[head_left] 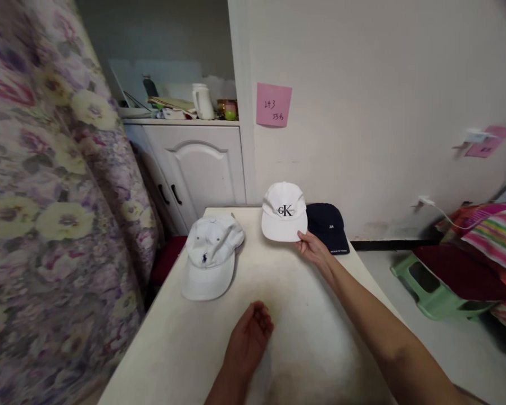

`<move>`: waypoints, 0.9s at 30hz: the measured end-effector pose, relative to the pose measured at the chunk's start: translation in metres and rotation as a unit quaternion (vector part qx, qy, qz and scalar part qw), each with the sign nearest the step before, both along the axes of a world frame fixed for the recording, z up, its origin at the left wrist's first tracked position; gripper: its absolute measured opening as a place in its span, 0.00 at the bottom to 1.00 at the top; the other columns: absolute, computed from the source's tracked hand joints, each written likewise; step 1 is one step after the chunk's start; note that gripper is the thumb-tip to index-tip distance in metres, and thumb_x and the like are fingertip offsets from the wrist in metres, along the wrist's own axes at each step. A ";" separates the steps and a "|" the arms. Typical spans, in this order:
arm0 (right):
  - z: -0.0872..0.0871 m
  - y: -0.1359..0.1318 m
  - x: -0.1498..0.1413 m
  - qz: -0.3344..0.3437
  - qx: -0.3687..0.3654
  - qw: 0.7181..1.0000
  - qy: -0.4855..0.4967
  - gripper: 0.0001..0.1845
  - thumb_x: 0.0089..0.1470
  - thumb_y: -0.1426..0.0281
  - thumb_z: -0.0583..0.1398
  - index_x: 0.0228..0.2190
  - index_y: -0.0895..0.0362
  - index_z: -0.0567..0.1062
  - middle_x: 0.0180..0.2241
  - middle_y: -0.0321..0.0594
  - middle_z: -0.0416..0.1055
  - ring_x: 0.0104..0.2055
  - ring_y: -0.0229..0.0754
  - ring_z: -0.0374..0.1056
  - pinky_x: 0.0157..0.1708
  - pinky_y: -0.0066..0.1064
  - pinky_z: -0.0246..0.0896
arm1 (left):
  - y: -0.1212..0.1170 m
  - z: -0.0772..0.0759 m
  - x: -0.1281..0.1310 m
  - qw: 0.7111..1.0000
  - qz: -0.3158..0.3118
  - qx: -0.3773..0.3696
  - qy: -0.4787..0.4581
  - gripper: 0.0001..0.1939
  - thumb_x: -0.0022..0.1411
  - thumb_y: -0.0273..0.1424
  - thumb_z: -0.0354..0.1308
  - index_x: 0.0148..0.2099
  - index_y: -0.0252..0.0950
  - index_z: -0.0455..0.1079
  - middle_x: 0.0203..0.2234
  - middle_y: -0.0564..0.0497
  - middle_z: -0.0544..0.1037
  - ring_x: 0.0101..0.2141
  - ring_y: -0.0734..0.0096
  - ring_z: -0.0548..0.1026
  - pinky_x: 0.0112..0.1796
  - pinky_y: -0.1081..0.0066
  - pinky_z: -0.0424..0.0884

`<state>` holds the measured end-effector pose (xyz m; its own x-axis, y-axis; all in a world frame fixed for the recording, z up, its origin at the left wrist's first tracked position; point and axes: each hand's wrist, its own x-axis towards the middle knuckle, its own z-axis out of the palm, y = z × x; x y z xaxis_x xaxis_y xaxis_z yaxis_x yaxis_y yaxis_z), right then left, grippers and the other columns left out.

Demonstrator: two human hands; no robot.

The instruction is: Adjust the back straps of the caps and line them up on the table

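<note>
My right hand grips the brim edge of a white baseball cap with dark "CK"-style letters on its front. The cap is upright near the back of the table, its brim facing me. Partly behind it and to its right lies a navy baseball cap. At the left of the table rests a pale baseball cap with a small dark horse-rider emblem; its crown is a little crumpled. Closer to me, my left hand hovers over the table with its fingers curled in and nothing in them.
The off-white table stands against the wall. A floral curtain hangs at the left. Behind are a white cabinet and a shelf with a white jug. A green stool with a dark red cover is at the right.
</note>
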<state>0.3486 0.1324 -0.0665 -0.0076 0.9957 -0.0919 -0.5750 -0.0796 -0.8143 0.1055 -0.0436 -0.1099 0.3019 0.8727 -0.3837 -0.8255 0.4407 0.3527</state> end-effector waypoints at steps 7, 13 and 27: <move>-0.041 0.046 -0.019 -0.032 -0.049 0.998 -0.026 0.16 0.51 0.78 0.63 0.42 0.55 0.72 0.39 0.44 0.79 0.42 0.46 0.76 0.39 0.38 0.76 | 0.000 -0.005 -0.001 0.999 -0.007 -0.029 -0.016 0.08 0.67 0.25 0.56 0.36 0.30 0.76 0.27 0.47 0.79 0.25 0.71 0.77 0.31 0.69 0.75; -0.054 0.035 -0.004 -0.034 -0.088 0.993 -0.064 0.09 0.55 0.78 0.63 0.39 0.58 0.74 0.37 0.43 0.77 0.36 0.42 0.74 0.38 0.35 0.74 | 0.000 -0.003 0.000 0.999 -0.007 -0.031 -0.005 0.07 0.66 0.25 0.58 0.36 0.30 0.75 0.26 0.47 0.78 0.24 0.72 0.76 0.31 0.70 0.74; -0.046 0.015 -0.007 -0.079 -0.087 0.977 -0.178 0.18 0.63 0.65 0.60 0.52 0.58 0.70 0.52 0.46 0.69 0.48 0.48 0.71 0.46 0.45 0.70 | -0.002 0.003 0.001 1.000 -0.006 -0.009 0.015 0.08 0.67 0.24 0.54 0.37 0.30 0.74 0.26 0.47 0.78 0.25 0.73 0.76 0.31 0.70 0.75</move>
